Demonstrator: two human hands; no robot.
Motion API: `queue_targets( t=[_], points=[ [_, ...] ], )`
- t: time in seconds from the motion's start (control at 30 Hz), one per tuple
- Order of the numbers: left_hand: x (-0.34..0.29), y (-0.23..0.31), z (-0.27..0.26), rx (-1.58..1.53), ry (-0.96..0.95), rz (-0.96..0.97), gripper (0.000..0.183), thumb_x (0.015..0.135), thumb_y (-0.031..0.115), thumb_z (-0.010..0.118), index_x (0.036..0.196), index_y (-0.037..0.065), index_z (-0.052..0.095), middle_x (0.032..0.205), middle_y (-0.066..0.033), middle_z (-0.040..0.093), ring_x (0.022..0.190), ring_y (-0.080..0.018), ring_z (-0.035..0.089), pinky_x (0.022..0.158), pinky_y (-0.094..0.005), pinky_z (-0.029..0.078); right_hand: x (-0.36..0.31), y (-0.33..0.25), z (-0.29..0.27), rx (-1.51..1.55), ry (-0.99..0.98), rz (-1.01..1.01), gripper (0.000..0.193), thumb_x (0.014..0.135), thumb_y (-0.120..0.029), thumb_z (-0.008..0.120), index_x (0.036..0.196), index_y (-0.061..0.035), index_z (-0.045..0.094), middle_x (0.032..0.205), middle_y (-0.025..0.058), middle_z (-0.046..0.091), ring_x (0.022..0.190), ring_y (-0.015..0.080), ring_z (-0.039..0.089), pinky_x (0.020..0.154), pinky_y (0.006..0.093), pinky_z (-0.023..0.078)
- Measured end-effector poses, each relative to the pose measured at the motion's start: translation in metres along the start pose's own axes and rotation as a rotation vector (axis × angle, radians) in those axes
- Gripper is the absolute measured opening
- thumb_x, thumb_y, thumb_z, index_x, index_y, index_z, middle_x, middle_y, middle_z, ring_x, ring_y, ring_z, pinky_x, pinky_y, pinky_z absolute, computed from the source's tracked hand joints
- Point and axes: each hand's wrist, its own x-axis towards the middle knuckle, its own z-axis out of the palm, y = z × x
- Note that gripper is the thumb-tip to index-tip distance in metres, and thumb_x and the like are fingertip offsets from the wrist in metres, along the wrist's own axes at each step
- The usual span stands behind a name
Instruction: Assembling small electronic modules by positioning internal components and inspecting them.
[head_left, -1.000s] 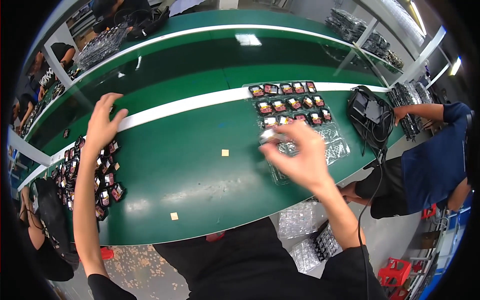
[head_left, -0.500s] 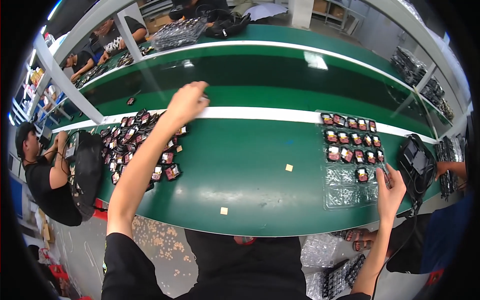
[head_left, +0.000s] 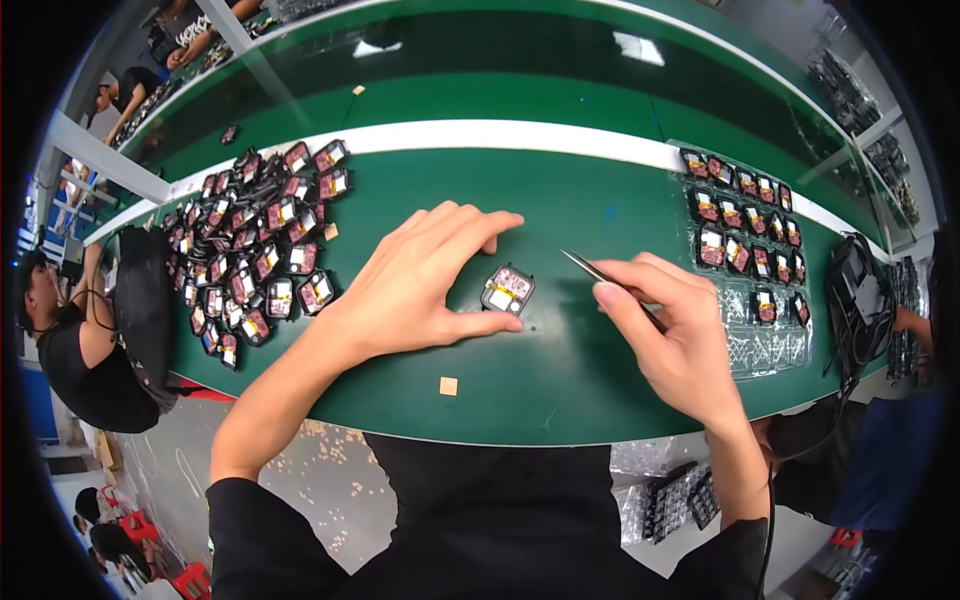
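Note:
A small square black watch-like case (head_left: 508, 289) lies on the green table. Its exposed inside shows red parts, a yellow strip and a white patch. My left hand (head_left: 425, 275) curves around it, open, with thumb and forefinger spread on either side; the thumb tip is close to the lower edge, and contact is unclear. My right hand (head_left: 680, 330) is closed on metal tweezers (head_left: 590, 267), whose tips point toward the case but stay apart from it. At the right, similar cases (head_left: 761, 263) sit in rows in a clear plastic tray (head_left: 750, 335).
A heap of similar cases (head_left: 262, 262) covers the table's left. A beige square piece (head_left: 449, 386) lies near the front edge (head_left: 520, 440). A black bag (head_left: 862, 300) is right of the tray. Other people (head_left: 95, 350) sit at the left; another person's arm shows at the right.
My left hand has come back toward me and opened around a case on the table. My right hand has moved left from the tray to mid-table with the tweezers. The view has shifted.

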Motion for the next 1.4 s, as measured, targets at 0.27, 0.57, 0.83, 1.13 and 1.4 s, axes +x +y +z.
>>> queue_targets(
  t=[0.27,0.57,0.83,1.13,1.4],
  points=[
    [-0.001,-0.005,0.004,-0.051,-0.008,0.067,0.071,0.075,0.021,0.1,0.138,0.004,0.072,0.121,-0.0116,0.069,0.112,-0.0336,0.066,0.098,-0.0448,0.054,0.006,0.028,0.037,0.19,0.072,0.029,0.017,0.098,0.003,0.08,0.115,0.004,0.084,0.073,0.004,0.066,0.062,0.0047,0.055,0.054,0.0252,0.038],
    [-0.003,-0.008,0.003,-0.094,-0.053,-0.001,0.055,0.077,0.014,0.098,0.127,0.004,0.077,0.117,-0.01,0.071,0.105,-0.0291,0.065,0.094,-0.0404,0.052,0.004,0.033,0.033,0.067,0.054,-0.111,0.019,0.087,0.009,0.083,0.105,0.0044,0.086,0.065,0.0018,0.06,0.051,0.0046,0.048,0.048,0.0264,0.033],
    [-0.003,-0.014,0.002,-0.208,-0.144,0.023,0.059,0.078,0.03,0.097,0.129,0.002,0.083,0.095,-0.008,0.075,0.085,-0.0235,0.066,0.084,-0.0369,0.044,0.003,0.029,0.036,-0.051,-0.006,-0.126,0.02,0.082,0.01,0.081,0.101,0.0039,0.085,0.064,0.001,0.06,0.05,0.0061,0.045,0.049,0.027,0.031],
    [-0.002,-0.02,0.001,-0.207,-0.179,0.037,0.068,0.073,0.033,0.099,0.13,0.001,0.082,0.093,-0.0084,0.074,0.079,-0.0207,0.062,0.079,-0.0352,0.04,0.003,0.03,0.041,-0.082,0.007,-0.136,0.023,0.083,0.011,0.08,0.104,0.0041,0.085,0.065,0.0007,0.06,0.051,0.0056,0.042,0.049,0.0263,0.028],
    [0.0,-0.015,-0.001,-0.222,-0.124,-0.007,0.061,0.071,0.033,0.101,0.12,0.002,0.082,0.084,-0.0053,0.069,0.07,-0.0169,0.056,0.076,-0.0322,0.042,0.0,0.032,0.041,-0.236,0.084,-0.276,0.028,0.08,0.009,0.085,0.107,0.0018,0.087,0.072,0.0013,0.064,0.051,0.0044,0.041,0.048,0.0262,0.028]
  ],
)
